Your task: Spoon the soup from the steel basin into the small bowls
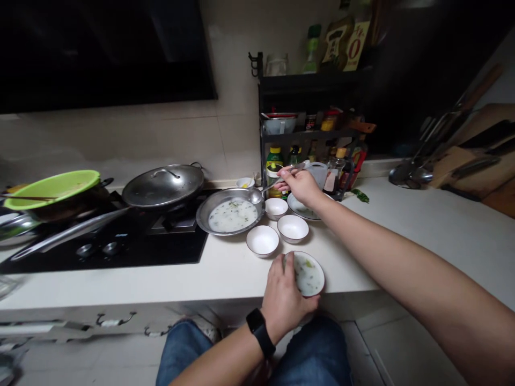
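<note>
Left hand (281, 295), fingers curled round tilted bowl (321, 284) of porridge (308, 274), near worktop (402, 241) front edge. Right hand (300, 186), fingers narrowed on spoon (255, 195), its head at rim of steel pan (205, 214). Three white bowls (262, 240) between.

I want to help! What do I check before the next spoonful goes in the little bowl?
Left hand grips the small white bowl: ok.
Right hand holds the metal spoon: ok.
Spoon is at the edge of the steel pan: ok.
Pan has white soup with green bits in it: ok.
Small bowl is level: cannot tell.
Soup is cool enough to touch: cannot tell.
</note>
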Demonstrator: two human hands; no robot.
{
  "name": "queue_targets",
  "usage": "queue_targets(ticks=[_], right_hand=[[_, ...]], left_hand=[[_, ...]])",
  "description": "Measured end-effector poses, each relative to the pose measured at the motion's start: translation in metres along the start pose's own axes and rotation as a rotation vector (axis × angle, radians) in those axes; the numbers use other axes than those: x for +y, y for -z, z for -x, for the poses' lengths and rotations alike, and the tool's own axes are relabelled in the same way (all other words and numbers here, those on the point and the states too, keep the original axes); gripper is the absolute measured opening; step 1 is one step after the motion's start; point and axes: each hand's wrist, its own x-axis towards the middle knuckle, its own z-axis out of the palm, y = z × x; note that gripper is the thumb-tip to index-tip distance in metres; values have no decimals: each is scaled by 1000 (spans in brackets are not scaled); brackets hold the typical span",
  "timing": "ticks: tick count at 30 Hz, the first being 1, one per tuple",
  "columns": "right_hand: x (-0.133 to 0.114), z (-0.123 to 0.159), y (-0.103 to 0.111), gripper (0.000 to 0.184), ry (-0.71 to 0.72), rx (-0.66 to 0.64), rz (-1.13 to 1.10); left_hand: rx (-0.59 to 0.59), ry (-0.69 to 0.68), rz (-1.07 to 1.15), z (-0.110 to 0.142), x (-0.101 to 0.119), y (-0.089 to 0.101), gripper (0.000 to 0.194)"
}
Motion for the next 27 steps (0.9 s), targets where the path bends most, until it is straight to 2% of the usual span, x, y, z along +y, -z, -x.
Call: queue_targets(ticks=[4, 8, 13, 21, 27], right_hand=[[5, 7, -2, 33, 60, 1, 67], [8, 29, -7, 44, 190, -47, 165], [10, 65, -17, 41, 318, -71, 250], [14, 92, -24, 34, 334, 60, 342], [8, 107, -43, 21, 541, -25, 471]], left_hand=[[54, -12, -11, 19, -21, 17, 106], [80, -1, -22, 34, -41, 39, 104], [161, 13, -56, 43, -66, 66, 101], [217, 19, -112, 37, -108, 100, 98], [222, 14, -133, 22, -127, 112, 97]])
